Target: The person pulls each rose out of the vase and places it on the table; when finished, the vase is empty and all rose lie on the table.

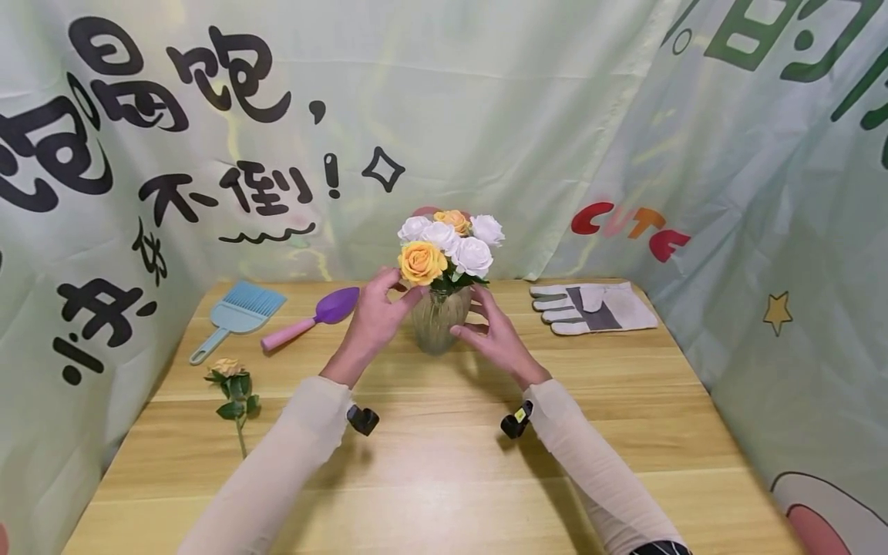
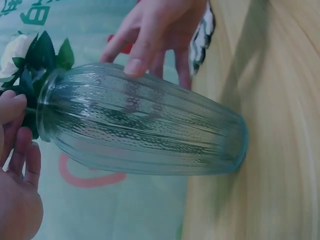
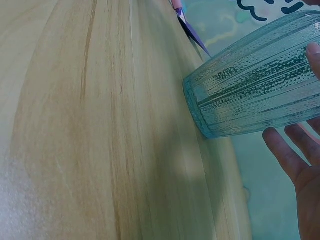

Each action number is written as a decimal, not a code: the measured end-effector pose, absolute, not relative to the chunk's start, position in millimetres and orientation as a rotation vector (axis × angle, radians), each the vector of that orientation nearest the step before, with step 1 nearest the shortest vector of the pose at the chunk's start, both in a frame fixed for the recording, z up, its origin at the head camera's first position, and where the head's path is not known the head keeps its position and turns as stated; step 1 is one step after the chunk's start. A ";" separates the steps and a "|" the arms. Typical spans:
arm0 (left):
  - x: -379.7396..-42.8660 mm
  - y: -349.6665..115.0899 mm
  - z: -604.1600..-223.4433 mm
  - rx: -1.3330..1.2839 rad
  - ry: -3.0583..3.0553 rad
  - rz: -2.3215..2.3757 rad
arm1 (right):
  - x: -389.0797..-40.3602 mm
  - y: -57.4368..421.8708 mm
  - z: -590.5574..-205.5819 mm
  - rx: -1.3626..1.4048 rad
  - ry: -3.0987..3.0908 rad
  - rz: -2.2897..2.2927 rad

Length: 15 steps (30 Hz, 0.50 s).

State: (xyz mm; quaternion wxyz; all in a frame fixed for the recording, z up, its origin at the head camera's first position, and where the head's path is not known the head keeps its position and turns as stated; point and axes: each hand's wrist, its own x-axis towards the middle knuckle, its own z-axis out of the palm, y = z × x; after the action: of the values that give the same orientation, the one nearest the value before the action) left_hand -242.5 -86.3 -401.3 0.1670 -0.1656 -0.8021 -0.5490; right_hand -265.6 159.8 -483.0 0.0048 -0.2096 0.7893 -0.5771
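At the centre of the frame we saw the glass vase [image 1: 435,331] standing upright on the wooden table [image 1: 444,493], white and yellow roses [image 1: 473,256] crowding its mouth. We took the heavy heads, high above a narrow foot, as the likely reason for a hand at each side.

The right hand [image 1: 496,339] had its fingers spread apart about the vase's right side, thumb on the near face, perhaps to guard against tipping. The left hand [image 1: 377,312] was at the rim, fingers bent toward the leaves and stems; we could not tell whether they pinched any.

At left centre we had a light-blue dustpan [image 1: 239,312] and a purple trowel [image 1: 338,304], at right centre a work glove [image 1: 610,308], seemingly set aside to leave elbow room. One yellow rose [image 1: 236,385] lay loose at lower left, beside the left forearm and probably within easy reach.
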 end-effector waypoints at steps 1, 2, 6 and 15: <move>-242.5 -85.9 -399.4 -0.463 -2.254 -1.569 | -265.7 159.7 -483.0 -0.655 2.471 -1.810; -242.7 -85.6 -397.4 -0.463 -2.217 -1.579 | -266.0 159.7 -483.3 -0.659 2.469 -1.813; -242.5 -84.9 -384.1 -0.472 -2.067 -1.597 | -266.4 159.3 -483.9 -0.663 2.465 -1.824; -236.6 -97.1 -333.8 -0.548 -1.691 -1.707 | -266.5 159.5 -483.4 -0.664 2.462 -1.826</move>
State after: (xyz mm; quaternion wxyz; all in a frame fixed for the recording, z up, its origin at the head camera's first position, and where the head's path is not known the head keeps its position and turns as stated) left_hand -236.6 -97.1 -333.8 0.3321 -0.2098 -0.6473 -0.6533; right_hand -266.5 159.5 -483.4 0.0029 -0.2116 0.7850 -0.5822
